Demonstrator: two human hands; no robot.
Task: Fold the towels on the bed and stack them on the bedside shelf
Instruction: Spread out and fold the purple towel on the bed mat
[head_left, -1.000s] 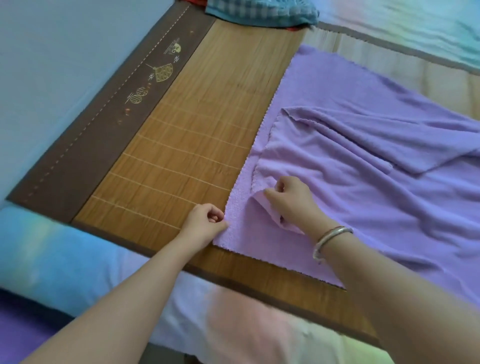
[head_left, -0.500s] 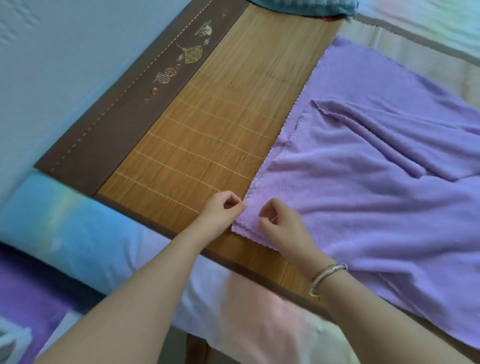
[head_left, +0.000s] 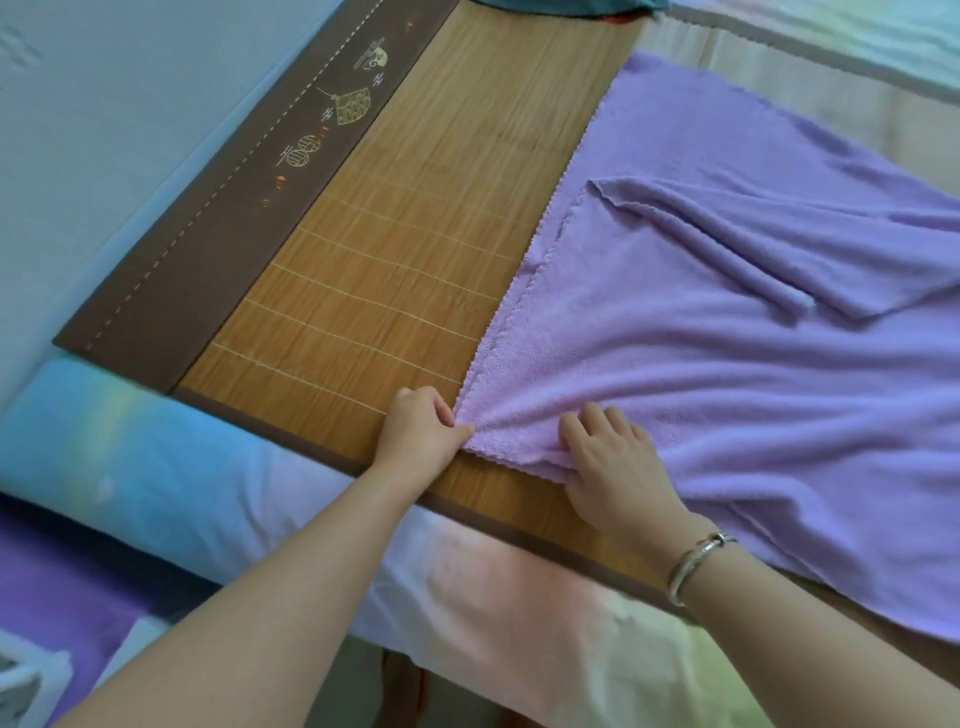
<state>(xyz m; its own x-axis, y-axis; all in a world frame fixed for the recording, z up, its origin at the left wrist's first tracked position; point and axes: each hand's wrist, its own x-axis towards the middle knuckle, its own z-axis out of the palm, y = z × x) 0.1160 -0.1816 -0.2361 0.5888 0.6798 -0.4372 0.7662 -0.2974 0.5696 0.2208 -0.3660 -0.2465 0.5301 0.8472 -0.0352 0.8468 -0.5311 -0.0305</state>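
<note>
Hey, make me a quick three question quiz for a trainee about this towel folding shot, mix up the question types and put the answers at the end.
1. True or false: the purple towel lies fully flat, with no folded-over flap.
2. Which of the hands pinches the towel's near corner? A) left hand B) right hand C) neither
3. Fill in: the towel is spread on a ______ mat with a brown border.

Key
1. False: a flap is folded over in its upper part, and creases fan out from the corner.
2. A: the left hand pinches the corner, and the right hand grips the near hem beside it.
3. Bamboo.
</note>
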